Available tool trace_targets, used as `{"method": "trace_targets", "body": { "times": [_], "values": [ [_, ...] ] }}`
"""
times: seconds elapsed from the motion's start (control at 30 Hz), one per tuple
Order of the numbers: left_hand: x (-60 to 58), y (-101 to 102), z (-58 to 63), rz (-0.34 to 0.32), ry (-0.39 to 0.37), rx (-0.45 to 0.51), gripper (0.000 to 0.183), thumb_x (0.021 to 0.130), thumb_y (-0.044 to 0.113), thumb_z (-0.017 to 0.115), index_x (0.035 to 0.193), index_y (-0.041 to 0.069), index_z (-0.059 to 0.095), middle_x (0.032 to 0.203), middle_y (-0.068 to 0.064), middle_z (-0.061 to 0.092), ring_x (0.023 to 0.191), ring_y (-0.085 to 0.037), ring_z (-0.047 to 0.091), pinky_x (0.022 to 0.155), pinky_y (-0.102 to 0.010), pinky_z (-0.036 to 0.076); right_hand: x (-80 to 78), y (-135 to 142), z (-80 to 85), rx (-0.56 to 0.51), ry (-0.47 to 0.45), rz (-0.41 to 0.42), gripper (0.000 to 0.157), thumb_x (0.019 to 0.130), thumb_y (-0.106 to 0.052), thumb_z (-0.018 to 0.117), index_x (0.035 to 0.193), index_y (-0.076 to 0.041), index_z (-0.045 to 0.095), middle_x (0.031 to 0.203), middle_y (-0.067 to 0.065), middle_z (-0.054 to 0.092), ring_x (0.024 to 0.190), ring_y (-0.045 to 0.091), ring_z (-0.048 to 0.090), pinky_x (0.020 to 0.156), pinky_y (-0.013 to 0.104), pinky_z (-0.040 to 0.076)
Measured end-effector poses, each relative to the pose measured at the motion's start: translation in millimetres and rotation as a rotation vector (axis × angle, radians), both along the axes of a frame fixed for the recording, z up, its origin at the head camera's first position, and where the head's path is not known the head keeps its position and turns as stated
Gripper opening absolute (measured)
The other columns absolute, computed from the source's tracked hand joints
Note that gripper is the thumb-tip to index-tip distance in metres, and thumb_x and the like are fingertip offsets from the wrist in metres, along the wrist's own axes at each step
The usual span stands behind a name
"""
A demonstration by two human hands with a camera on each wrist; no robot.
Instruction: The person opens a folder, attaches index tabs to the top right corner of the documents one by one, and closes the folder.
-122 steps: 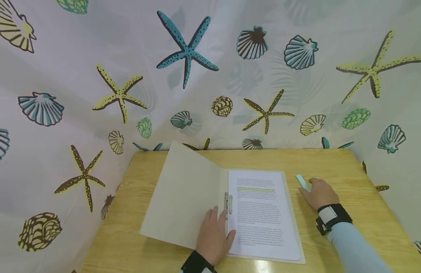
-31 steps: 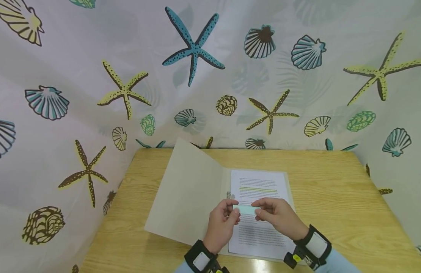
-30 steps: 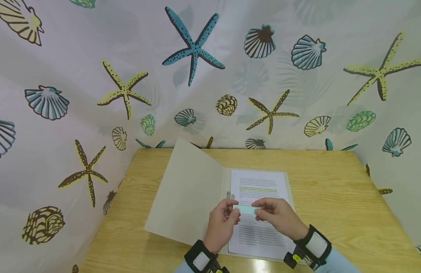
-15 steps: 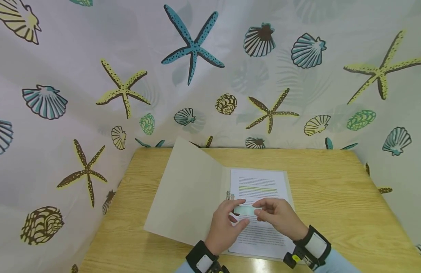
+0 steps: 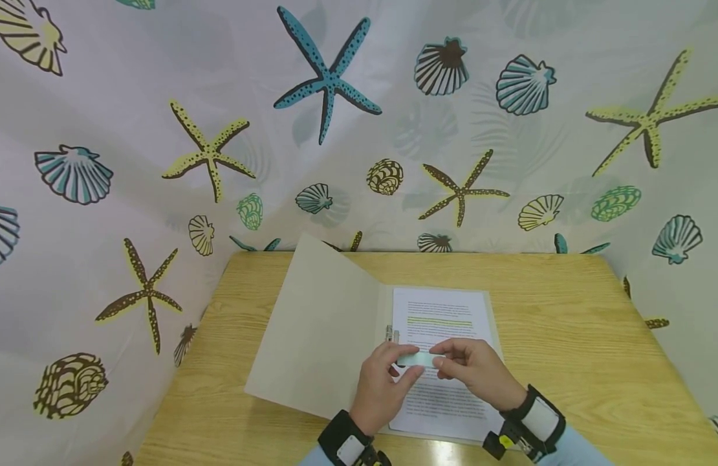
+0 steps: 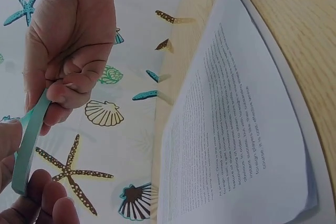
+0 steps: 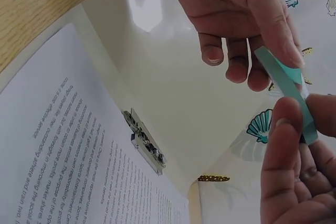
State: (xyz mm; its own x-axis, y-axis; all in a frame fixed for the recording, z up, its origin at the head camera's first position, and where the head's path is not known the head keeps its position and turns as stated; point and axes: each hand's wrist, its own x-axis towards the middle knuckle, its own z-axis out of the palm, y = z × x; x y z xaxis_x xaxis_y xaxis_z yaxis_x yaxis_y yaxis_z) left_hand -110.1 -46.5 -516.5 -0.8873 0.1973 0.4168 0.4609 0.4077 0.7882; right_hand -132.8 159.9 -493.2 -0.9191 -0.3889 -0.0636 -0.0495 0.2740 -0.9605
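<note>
A narrow pale teal pad of sticky notes [image 5: 417,360] is held level between both hands, above the printed page in an open folder. My right hand [image 5: 478,369] pinches the pad's right end between thumb and fingers. At the other end, the thumb and index finger of my left hand [image 5: 382,388] grip it. The right wrist view shows the pad [image 7: 286,82] edge-on, with a thin sheet bent away from it under the left thumb [image 7: 289,51]. In the left wrist view the right hand [image 6: 73,45] holds the far end of the pad [image 6: 30,140].
The cream folder [image 5: 312,336] lies open on the wooden table [image 5: 568,323], its cover tilted up at left. A metal clip [image 7: 144,140] lies along its spine beside printed sheets [image 5: 440,401]. A patterned curtain [image 5: 359,129] surrounds the table.
Earlier the left hand rested on the folder and the right reached the pad on the table; now both hold it over the page. Lately the left fingers spread, then closed on the pad again.
</note>
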Motion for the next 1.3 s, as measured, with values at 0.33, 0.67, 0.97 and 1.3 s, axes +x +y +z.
{"method": "trace_targets", "body": {
  "times": [0.33, 0.67, 0.97, 1.3],
  "values": [
    [-1.0, -0.9, -1.0, 0.026, 0.053, -0.005, 0.018, 0.097, 0.025, 0.058, 0.105, 0.011, 0.067, 0.092, 0.003, 0.065, 0.076, -0.004, 0.056, 0.060, -0.018, 0.048, 0.0, 4.7, 2.0, -0.089, -0.059, 0.035, 0.035, 0.094, -0.022, 0.063, 0.114, 0.007, 0.061, 0.097, 0.021, 0.068, 0.080, 0.020, 0.068, 0.074, 0.033, 0.056],
    [0.4, 2.8, -0.3, -0.003, 0.128, 0.001, 0.004, 0.096, 0.013, 0.059, 0.095, 0.012, 0.062, 0.096, 0.004, 0.063, 0.084, -0.004, 0.059, 0.066, -0.019, 0.051, 2.5, -0.6, 0.0, 0.026, 0.038, 0.002, 0.029, 0.091, -0.021, 0.067, 0.109, 0.001, 0.065, 0.096, 0.011, 0.069, 0.071, 0.017, 0.064, 0.065, 0.029, 0.054],
    [4.4, 4.7, 4.9, 0.149, 0.168, -0.036, 0.008, 0.086, 0.011, 0.072, 0.093, 0.013, 0.068, 0.104, 0.001, 0.057, 0.098, -0.012, 0.056, 0.078, -0.031, 0.051, 5.7, -9.0, -5.3, 0.219, 0.305, -0.153, 0.010, 0.085, -0.024, 0.074, 0.092, -0.019, 0.069, 0.071, -0.010, 0.060, 0.054, 0.008, 0.046, 0.047, 0.023, 0.039],
    [5.7, 3.7, 0.4, 0.147, 0.155, 0.020, 0.007, 0.088, 0.007, 0.068, 0.084, 0.013, 0.065, 0.074, 0.010, 0.060, 0.064, -0.001, 0.053, 0.055, -0.020, 0.046, 7.4, -9.4, -10.5, 0.281, 0.486, -0.243, 0.011, 0.082, -0.014, 0.076, 0.086, -0.020, 0.068, 0.072, -0.013, 0.060, 0.052, 0.005, 0.046, 0.046, 0.022, 0.040]
  ]
}}
